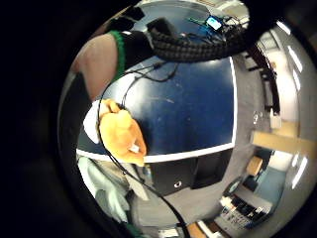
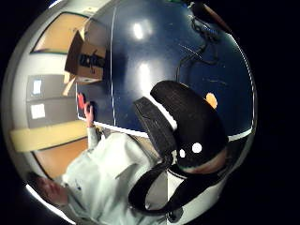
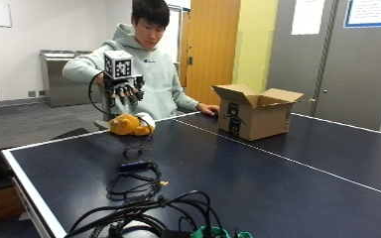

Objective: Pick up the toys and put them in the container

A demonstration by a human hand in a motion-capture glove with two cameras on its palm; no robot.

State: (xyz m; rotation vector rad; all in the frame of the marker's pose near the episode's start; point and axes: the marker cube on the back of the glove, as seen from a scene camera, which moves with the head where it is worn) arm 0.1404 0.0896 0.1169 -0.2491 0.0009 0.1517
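Item: orange plush toy (image 3: 130, 125), lying near the worktop (image 3: 243, 173) edge just in front of the person, not yet lifted. Right hand (image 3: 126, 91): gloved, raised above the toy, fingers hanging relaxed, holding nothing. Container: cardboard box (image 3: 256, 116), flaps open, standing well apart from the toy along the same worktop; contents not visible. Progress, as judged: nothing visibly delivered; grasp, carry and drop all remain for this toy.

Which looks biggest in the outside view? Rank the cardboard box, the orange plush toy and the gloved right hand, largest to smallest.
1. The cardboard box, clearly the largest.
2. The orange plush toy.
3. The gloved right hand, held above the toy.
The toy and hand look close in size, so their order is unsure.
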